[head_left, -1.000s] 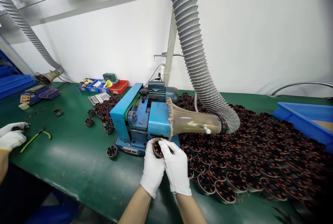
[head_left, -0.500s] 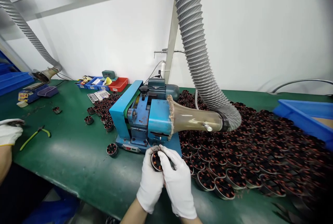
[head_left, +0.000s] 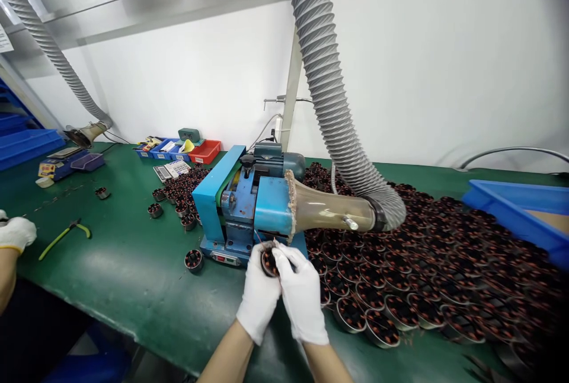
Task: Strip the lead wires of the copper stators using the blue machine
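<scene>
Both my hands wear white gloves and meet in front of the blue belt-driven machine (head_left: 240, 217). My left hand (head_left: 260, 288) is closed around a motor stator (head_left: 269, 263), a round metal ring with black slots and copper windings. From the right, my right hand (head_left: 300, 288) closes on the same stator, its thumb and fingertips pinched at the upper rim beside a thin wire end. The fingers partly hide the stator. It is held just below the machine's blue hood (head_left: 273, 202). Another stator (head_left: 194, 260) sits on the green table left of my hands.
Many stators (head_left: 382, 326) crowd the right of the table, near a blue bin (head_left: 520, 205). A grey hose (head_left: 329, 74) joins the machine's funnel (head_left: 333, 204). Green-handled pliers (head_left: 62, 238) lie at left, near a co-worker's gloved hand (head_left: 18, 233). Small parts trays (head_left: 205, 152) stand behind.
The view has tilted up slightly, and my hands with the stator have come up closer to the machine's hood. The co-worker's hand at left has shifted a little. Both my hands keep their hold.
</scene>
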Motion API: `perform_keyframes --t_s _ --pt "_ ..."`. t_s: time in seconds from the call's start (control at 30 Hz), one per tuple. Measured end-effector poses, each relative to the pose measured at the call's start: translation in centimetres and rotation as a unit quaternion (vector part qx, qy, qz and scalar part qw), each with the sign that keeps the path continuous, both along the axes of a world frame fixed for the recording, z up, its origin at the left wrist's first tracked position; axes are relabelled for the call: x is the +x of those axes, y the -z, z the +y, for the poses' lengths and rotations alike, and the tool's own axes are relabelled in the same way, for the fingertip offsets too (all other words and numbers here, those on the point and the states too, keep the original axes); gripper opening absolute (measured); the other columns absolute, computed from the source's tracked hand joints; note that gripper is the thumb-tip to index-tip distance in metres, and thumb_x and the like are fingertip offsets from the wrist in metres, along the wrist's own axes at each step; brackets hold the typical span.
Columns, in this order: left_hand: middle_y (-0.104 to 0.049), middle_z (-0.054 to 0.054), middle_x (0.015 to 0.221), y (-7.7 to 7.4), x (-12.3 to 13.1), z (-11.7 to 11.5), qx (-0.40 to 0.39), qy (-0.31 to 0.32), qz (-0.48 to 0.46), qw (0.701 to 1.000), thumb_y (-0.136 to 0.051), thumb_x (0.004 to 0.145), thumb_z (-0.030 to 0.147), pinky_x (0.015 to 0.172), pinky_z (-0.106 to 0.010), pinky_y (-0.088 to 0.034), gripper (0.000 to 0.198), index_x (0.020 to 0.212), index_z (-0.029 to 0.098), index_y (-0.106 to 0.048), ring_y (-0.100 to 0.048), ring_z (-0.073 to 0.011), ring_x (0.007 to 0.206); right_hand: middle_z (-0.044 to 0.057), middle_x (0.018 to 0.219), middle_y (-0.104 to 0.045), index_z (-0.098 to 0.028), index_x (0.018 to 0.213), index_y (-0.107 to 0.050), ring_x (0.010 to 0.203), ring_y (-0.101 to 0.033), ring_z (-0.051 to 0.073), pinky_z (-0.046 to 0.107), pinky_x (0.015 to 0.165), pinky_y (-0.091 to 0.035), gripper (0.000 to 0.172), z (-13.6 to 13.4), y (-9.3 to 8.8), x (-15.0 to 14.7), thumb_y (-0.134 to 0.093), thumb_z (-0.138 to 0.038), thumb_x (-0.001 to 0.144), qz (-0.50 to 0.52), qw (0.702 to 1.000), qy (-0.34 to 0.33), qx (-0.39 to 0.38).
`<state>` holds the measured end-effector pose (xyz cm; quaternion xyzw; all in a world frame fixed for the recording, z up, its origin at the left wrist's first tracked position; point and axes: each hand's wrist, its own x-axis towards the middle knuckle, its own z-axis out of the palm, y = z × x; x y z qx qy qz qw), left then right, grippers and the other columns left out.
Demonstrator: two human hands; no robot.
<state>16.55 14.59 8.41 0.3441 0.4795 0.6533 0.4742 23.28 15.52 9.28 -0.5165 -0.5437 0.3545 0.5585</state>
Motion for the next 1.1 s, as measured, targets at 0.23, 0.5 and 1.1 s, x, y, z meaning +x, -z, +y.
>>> perform_keyframes --t_s 0.23,0.5,1.1 --pt "-0.057 -0.007 0.126 -1.0 -2.5 -6.3 0.009 0.141 0.123 0.982 -0.074 0.054 0.006 0.099 -0.034 -0.042 0.066 0.115 0.024 -0.056 -0.053 -0.0251 0.117 0.009 0.103 -0.072 -0.023 0.093 -0.075 0.099 -0.065 0.027 0.041 0.094 -0.048 0.024 -4.7 -0.5 2.8 -0.069 -0.036 0.073 0.185 0.975 -0.093 -0.08" --pt "-0.064 0.0 0.091 -1.9 -2.1 -6.5 -0.067 0.057 0.0 0.996 -0.069 0.047 0.002 0.068 -0.023 -0.05 0.063 0.104 0.023 -0.054 -0.061 -0.0145 0.074 0.01 0.083 -0.073 -0.021 0.082 -0.075 0.078 -0.069 0.026 0.046 0.08 -0.055 0.04 -5.2 -0.6 4.3 -0.06 -0.057 0.077 0.374 0.906 -0.092 -0.176" --pt "-0.055 -0.004 0.101 -2.2 -1.3 -8.8 0.065 0.088 0.206 0.972 -0.074 0.056 0.009 0.088 -0.031 -0.046 0.047 0.099 0.021 -0.058 -0.056 -0.0205 0.093 0.002 0.068 -0.068 -0.022 0.081 -0.074 0.057 -0.058 0.013 0.027 0.057 -0.053 0.025 -3.9 -3.4 4.9 -0.079 -0.034 0.061 0.387 0.92 0.037 -0.061"
